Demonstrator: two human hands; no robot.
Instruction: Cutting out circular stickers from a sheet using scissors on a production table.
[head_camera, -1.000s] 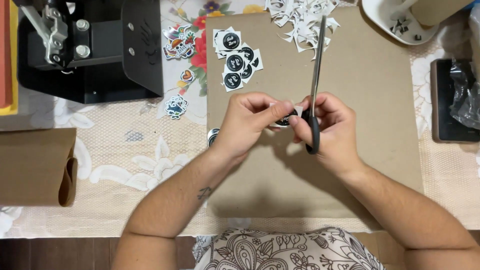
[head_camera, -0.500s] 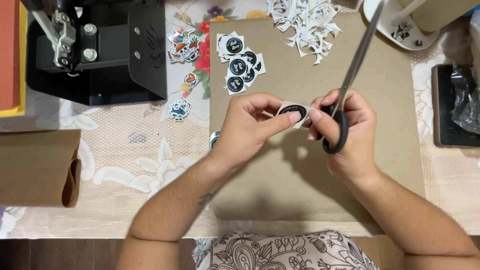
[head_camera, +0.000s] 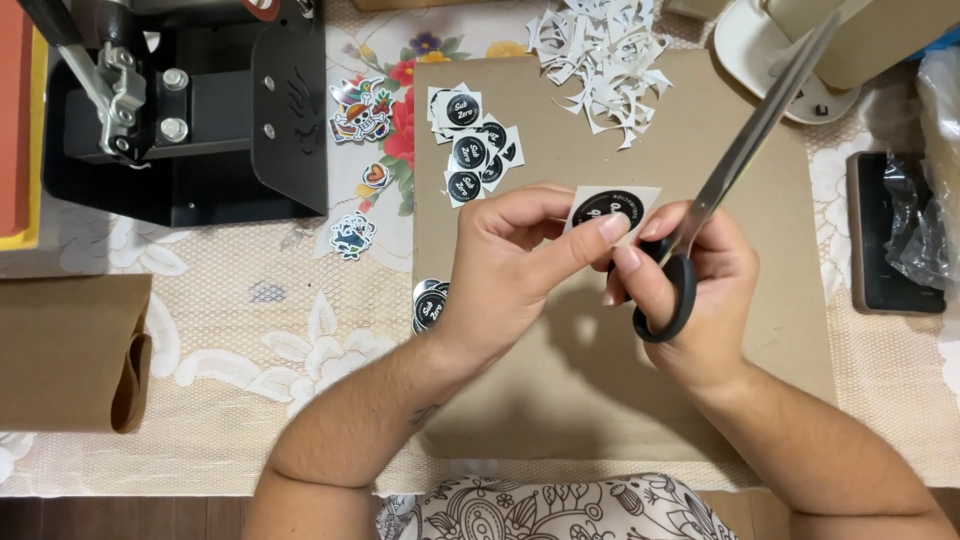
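Observation:
My left hand (head_camera: 515, 265) pinches a small white paper piece printed with a round black sticker (head_camera: 602, 209) between thumb and fingers, above a brown cardboard sheet (head_camera: 780, 330). My right hand (head_camera: 690, 290) grips black-handled scissors (head_camera: 740, 160), whose blades point up and to the right, closed or nearly so, right beside the sticker piece. A pile of cut black round stickers (head_camera: 475, 145) lies at the cardboard's upper left. A few more round stickers (head_camera: 428, 303) sit at its left edge, partly hidden by my left wrist.
White paper trimmings (head_camera: 600, 55) are heaped at the top of the cardboard. A black press machine (head_camera: 190, 120) stands top left, colourful stickers (head_camera: 360, 112) beside it. A brown folded paper (head_camera: 65, 350) lies left; a dark phone (head_camera: 890, 235) under crinkled plastic lies right. A white holder (head_camera: 780, 60) stands top right.
The scissors swung from pointing straight up to leaning right, away from the sticker piece. My left hand lifted and turned the sticker piece so its face shows.

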